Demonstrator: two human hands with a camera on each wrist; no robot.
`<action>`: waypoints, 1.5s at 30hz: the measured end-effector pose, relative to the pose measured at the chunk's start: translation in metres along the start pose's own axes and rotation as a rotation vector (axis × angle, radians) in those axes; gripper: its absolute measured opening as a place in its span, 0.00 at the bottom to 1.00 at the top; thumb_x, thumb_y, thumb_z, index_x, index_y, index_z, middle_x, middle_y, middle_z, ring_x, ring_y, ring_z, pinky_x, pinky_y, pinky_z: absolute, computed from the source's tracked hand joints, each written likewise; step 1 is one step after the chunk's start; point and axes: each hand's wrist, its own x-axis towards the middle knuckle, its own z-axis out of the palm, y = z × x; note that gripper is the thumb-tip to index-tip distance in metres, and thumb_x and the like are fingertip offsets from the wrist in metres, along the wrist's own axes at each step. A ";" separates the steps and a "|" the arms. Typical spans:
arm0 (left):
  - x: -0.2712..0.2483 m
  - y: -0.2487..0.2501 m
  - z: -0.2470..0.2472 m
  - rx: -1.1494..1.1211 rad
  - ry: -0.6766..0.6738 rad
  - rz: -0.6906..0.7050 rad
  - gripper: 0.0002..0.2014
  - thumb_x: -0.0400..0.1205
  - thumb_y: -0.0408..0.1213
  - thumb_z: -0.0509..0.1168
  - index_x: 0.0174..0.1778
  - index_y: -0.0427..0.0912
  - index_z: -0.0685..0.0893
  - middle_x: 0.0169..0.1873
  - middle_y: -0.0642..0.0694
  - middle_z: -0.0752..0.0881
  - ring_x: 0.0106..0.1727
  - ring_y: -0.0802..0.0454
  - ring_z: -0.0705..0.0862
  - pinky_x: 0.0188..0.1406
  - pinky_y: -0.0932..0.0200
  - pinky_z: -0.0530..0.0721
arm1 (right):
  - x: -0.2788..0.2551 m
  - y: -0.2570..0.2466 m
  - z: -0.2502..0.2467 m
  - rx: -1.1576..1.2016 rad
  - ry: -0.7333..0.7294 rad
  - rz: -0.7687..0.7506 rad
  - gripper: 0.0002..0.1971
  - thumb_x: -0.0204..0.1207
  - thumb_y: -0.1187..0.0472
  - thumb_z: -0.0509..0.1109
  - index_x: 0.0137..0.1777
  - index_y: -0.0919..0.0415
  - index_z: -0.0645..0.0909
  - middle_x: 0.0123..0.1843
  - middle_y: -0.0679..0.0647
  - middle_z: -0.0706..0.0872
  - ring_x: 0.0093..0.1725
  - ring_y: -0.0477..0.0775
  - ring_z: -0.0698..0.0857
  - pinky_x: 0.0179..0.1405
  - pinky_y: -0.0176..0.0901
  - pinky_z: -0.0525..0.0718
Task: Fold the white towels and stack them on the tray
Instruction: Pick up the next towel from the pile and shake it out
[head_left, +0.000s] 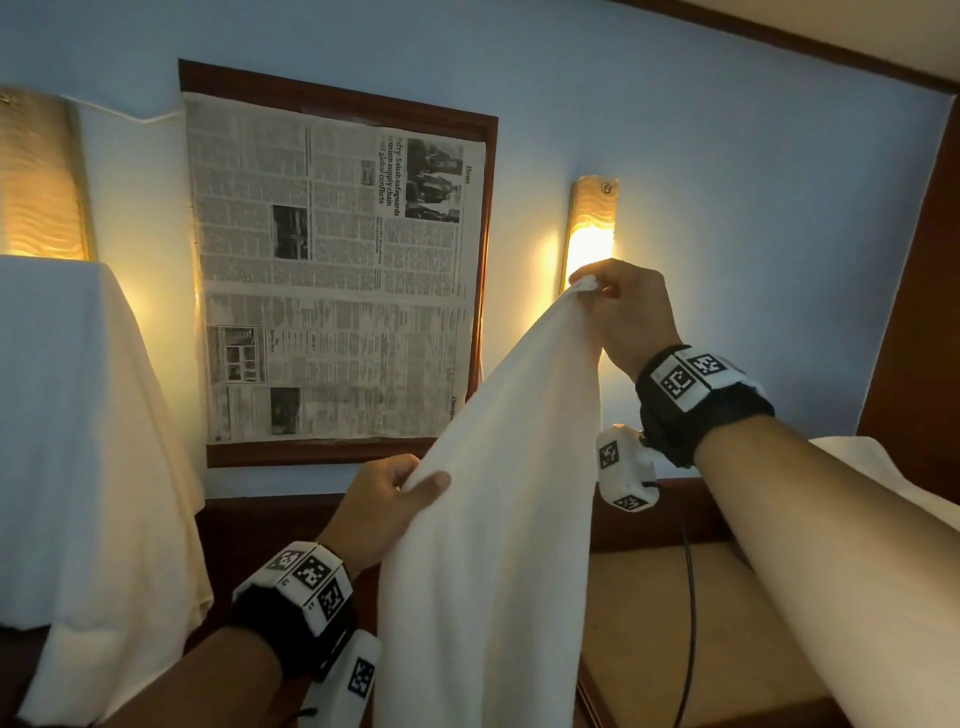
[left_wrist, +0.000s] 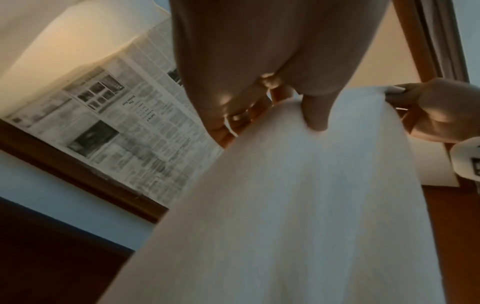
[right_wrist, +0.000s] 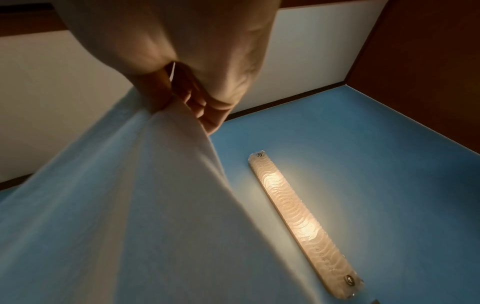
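Observation:
A white towel hangs in the air in front of me, held up by both hands. My right hand is raised high and pinches the towel's top corner. Lower and to the left, my left hand grips the towel's upper edge, thumb on the near side. In the left wrist view the towel drapes down under my left hand, and the right hand holds its far corner. The right wrist view shows the towel falling from my right hand. No tray is in view.
A framed newspaper hangs on the blue wall ahead. Lit wall lamps glow at the left and by my right hand. White cloth drapes over something at the left. A tan surface with dark wood edging lies below right.

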 end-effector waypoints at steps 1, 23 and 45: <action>-0.001 -0.004 -0.003 -0.002 -0.034 -0.022 0.11 0.82 0.47 0.71 0.44 0.42 0.90 0.41 0.47 0.93 0.42 0.51 0.92 0.46 0.52 0.88 | -0.001 0.001 0.001 -0.011 0.021 0.010 0.12 0.80 0.70 0.64 0.50 0.58 0.89 0.48 0.50 0.89 0.51 0.47 0.85 0.54 0.33 0.80; 0.037 0.057 -0.001 0.057 0.029 0.215 0.05 0.84 0.39 0.72 0.50 0.46 0.93 0.41 0.48 0.92 0.44 0.47 0.90 0.46 0.53 0.85 | -0.080 0.002 0.054 -0.195 -0.766 -0.045 0.11 0.77 0.70 0.71 0.50 0.56 0.92 0.48 0.48 0.88 0.48 0.44 0.84 0.50 0.30 0.83; -0.089 -0.074 -0.072 0.011 0.006 -0.195 0.17 0.78 0.51 0.72 0.49 0.39 0.88 0.44 0.45 0.92 0.44 0.50 0.91 0.44 0.58 0.87 | -0.028 0.016 0.088 -0.462 -0.316 0.185 0.11 0.81 0.67 0.66 0.58 0.62 0.87 0.49 0.52 0.81 0.52 0.54 0.81 0.53 0.42 0.75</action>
